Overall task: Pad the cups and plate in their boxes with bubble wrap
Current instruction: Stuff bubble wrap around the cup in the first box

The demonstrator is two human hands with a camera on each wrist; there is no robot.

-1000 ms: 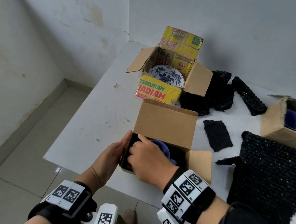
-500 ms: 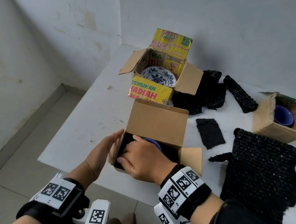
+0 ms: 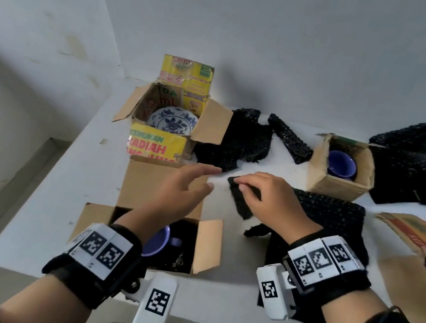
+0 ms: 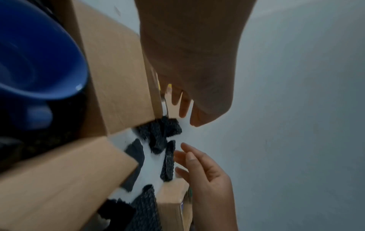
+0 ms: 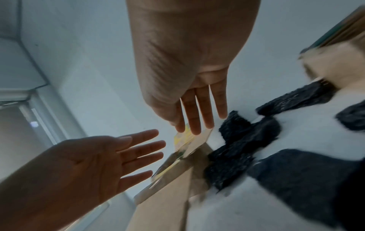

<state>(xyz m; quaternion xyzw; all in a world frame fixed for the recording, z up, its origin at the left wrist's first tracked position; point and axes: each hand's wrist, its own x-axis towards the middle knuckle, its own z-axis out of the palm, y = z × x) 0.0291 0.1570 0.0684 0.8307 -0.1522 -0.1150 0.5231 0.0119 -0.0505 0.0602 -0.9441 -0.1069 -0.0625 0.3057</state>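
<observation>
White table [image 3: 67,194], bearing all items below.

Black bubble wrap, large sheet [image 3: 336,222], lies flat at the right of the table, under the right forearm. Further black wrap is heaped at the far right [image 3: 412,165] and beside the printed box [image 3: 243,141]; one rolled strip [image 3: 288,138] lies between that heap and the far box.

Printed box [image 3: 156,144], yellow, flaps up, at the back: holds a blue-and-white flowered plate [image 3: 172,121]. Legible on the front: "HADIAH"; the line above it is partly readable only.

Near box [image 3: 164,181], plain brown card, flaps open, at the front edge: holds a blue cup [image 3: 157,239] with black wrap around it.

Far box [image 3: 339,181], brown card, open, at the right rear: holds a second blue cup [image 3: 341,160], upright.

Fourth box [image 3: 410,279], brown, at the right edge, mostly cut off: something blue shows inside; a flap bears print that cannot be read.

Small wrap piece [image 3: 239,196], black, flat, just right of the near box.

Right hand [image 3: 267,198]: fingers curled down onto the small wrap piece, pinching its upper edge.

Left hand [image 3: 176,192]: above the near box's raised flap, fingers straight and spread, holding nothing, fingertips close to the right hand.
</observation>
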